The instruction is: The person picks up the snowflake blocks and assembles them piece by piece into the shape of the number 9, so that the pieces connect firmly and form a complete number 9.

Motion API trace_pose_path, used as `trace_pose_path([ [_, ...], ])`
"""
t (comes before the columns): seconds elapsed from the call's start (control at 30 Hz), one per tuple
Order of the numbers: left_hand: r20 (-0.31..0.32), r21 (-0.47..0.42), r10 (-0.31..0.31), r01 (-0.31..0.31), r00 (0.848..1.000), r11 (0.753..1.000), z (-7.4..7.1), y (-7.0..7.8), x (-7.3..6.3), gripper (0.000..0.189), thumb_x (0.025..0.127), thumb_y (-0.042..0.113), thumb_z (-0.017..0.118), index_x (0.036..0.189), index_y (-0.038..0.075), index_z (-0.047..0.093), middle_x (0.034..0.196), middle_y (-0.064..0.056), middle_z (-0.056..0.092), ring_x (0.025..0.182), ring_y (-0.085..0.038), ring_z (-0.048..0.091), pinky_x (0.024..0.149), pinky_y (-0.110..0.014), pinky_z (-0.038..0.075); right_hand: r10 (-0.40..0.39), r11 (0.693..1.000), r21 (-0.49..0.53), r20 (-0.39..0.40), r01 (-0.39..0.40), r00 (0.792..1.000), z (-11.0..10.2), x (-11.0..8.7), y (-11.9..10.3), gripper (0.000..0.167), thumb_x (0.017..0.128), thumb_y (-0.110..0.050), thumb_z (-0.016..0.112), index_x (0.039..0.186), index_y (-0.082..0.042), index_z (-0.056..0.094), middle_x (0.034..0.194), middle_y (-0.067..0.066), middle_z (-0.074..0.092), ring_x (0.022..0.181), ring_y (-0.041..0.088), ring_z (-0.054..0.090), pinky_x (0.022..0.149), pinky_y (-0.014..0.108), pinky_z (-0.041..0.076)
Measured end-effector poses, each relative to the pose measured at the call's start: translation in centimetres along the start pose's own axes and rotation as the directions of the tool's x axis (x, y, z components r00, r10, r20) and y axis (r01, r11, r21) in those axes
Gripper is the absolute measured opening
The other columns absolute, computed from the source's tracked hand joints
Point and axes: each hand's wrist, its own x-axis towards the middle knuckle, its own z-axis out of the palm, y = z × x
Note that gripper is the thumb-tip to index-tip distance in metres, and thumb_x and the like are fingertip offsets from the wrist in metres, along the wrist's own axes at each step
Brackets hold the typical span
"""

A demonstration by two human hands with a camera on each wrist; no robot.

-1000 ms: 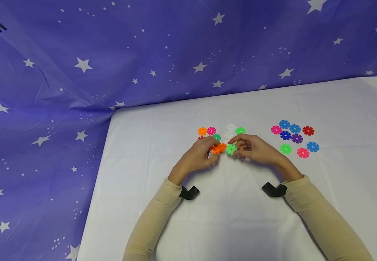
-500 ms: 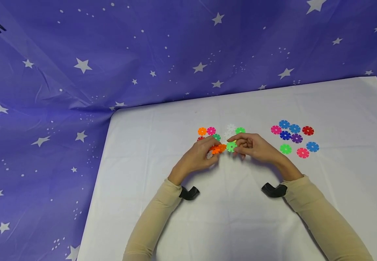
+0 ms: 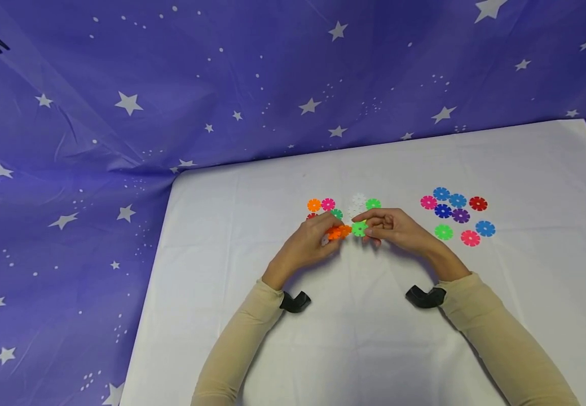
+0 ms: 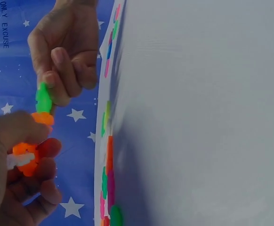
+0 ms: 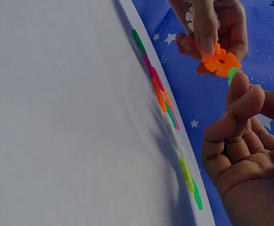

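In the head view my left hand (image 3: 307, 242) holds a small joined piece of orange notched plastic discs (image 3: 335, 232), with a white disc (image 4: 26, 158) attached, clearest in the left wrist view. My right hand (image 3: 399, 231) pinches a bright green notched disc (image 3: 359, 229) between thumb and index finger. Both wrist views show the green disc's edge meeting the rim of the outer orange disc (image 5: 214, 66); whether their slots interlock I cannot tell. The two hands are raised above the table, and the left fingers cover part of the orange piece.
Behind my hands lie loose discs: an orange one (image 3: 314, 205), a pink one (image 3: 328, 204), white ones (image 3: 358, 199) and a green one (image 3: 373, 203). A mixed group with a purple disc (image 3: 461, 216) is to the right on the white table (image 3: 333, 338). A starry purple cloth (image 3: 252, 73) hangs behind.
The green disc has shifted up slightly and turned against the orange piece. Both hands stay in nearly the same place; the loose discs have not moved.
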Motion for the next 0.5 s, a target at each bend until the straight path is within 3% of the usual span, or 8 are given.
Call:
trace_pose_path([
  [0.13, -0.031, 0.024, 0.023, -0.023, 0.999, 0.999, 0.13, 0.08, 0.07, 0.024, 0.086, 0.008, 0.073, 0.108, 0.005, 0.065, 0.101, -0.005, 0.067, 0.088, -0.015, 0.062, 0.083, -0.027, 0.051, -0.016, 1.000, 0.014, 0.013, 0.016, 1.000, 0.03, 0.09, 0.20, 0.035, 0.097, -0.002, 0.057, 0.129, 0.010, 0.053, 0.088, 0.014, 0.065, 0.063, 0.025, 0.057, 0.069, 0.025, 0.052],
  [0.3, -0.052, 0.068, 0.036, -0.032, 0.998, 0.997, 0.06, 0.27, 0.18, 0.033, 0.087, 0.011, 0.074, 0.116, 0.006, 0.061, 0.108, -0.005, 0.070, 0.092, -0.015, 0.067, 0.085, -0.028, 0.053, -0.014, 1.000, 0.023, 0.012, 0.014, 1.000, 0.16, 0.15, 0.19, 0.035, 0.098, -0.004, 0.057, 0.130, 0.009, 0.054, 0.088, 0.024, 0.064, 0.065, 0.028, 0.058, 0.072, 0.026, 0.052],
  [0.5, -0.074, 0.219, 0.046, -0.029, 0.996, 0.975, 0.25, 0.40, 0.11, 0.028, 0.085, 0.016, 0.077, 0.109, 0.007, 0.064, 0.103, -0.005, 0.074, 0.092, -0.017, 0.071, 0.083, -0.029, 0.055, -0.020, 0.997, 0.071, -0.007, 0.020, 1.000, 0.53, 0.21, 0.47, 0.035, 0.098, -0.003, 0.055, 0.130, 0.011, 0.052, 0.092, 0.027, 0.067, 0.071, 0.028, 0.064, 0.077, 0.027, 0.055],
])
